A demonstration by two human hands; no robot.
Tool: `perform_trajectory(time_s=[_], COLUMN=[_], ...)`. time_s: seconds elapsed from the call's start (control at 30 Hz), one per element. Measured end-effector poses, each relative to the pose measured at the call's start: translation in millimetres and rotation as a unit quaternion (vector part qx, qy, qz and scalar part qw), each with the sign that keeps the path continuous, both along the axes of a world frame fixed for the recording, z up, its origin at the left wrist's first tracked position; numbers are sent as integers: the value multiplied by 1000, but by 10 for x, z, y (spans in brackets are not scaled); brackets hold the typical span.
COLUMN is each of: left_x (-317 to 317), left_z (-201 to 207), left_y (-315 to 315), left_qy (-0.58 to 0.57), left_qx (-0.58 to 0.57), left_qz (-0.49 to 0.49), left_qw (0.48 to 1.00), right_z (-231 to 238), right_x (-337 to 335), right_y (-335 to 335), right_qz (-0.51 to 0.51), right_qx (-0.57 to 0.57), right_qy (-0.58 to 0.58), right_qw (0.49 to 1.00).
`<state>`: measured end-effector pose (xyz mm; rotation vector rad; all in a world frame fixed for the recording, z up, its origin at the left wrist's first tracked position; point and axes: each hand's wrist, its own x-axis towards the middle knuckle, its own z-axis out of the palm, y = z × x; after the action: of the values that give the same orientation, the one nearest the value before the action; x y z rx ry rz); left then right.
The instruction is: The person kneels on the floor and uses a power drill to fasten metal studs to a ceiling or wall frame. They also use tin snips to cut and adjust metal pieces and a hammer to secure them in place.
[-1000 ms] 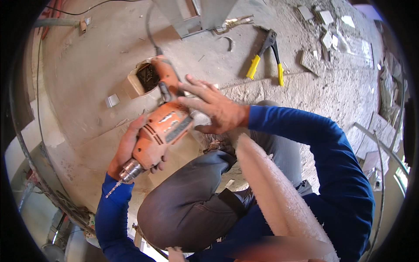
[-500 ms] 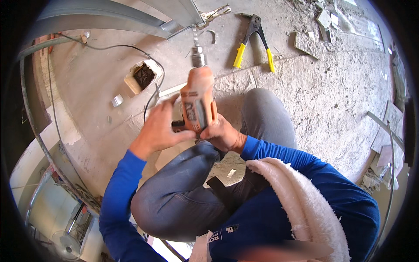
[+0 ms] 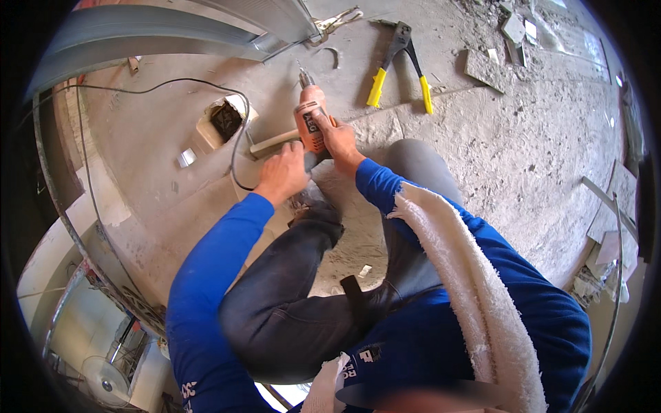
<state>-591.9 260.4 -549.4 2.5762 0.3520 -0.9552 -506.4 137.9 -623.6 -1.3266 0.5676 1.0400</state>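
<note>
Orange corded drill [image 3: 310, 122], bit toward floor

We cannot see the handle of the orange drill [image 3: 310, 124], because the right hand [image 3: 339, 141] and the left hand [image 3: 284, 173] cover it. The drill bit [image 3: 301, 69] is too thin to see its tip clearly, and the grey metal channel [image 3: 172, 31] is cut off by the top edge.

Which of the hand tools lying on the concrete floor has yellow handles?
The riveter-style pliers lying beyond the orange drill, handles spread apart. The locking pliers by the metal channel are bare metal all over.
</note>
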Motion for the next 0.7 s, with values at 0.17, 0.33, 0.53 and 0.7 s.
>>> perform_trajectory(time_s=[0.17,0.33,0.53,0.7], left_x=[-37,77,94,84], left_z=[-422,-610,-621,-639], left_y=[92,190,171,85], left_qy=[-49,-55,-47,-53], left_qx=[-16,-14,-19,-12], left_qz=[6,16,20,28], left_qw=[999,998,999,998], right_z=[-335,-455,-406,-403], right_x=[-25,99,147,169], right_y=[149,212,205,147], right_qz=[16,8,24,49], right_qx=[-89,-92,-102,-123], right_qy=[-108,-157,-167,-177], right_qw=[990,983,980,975])
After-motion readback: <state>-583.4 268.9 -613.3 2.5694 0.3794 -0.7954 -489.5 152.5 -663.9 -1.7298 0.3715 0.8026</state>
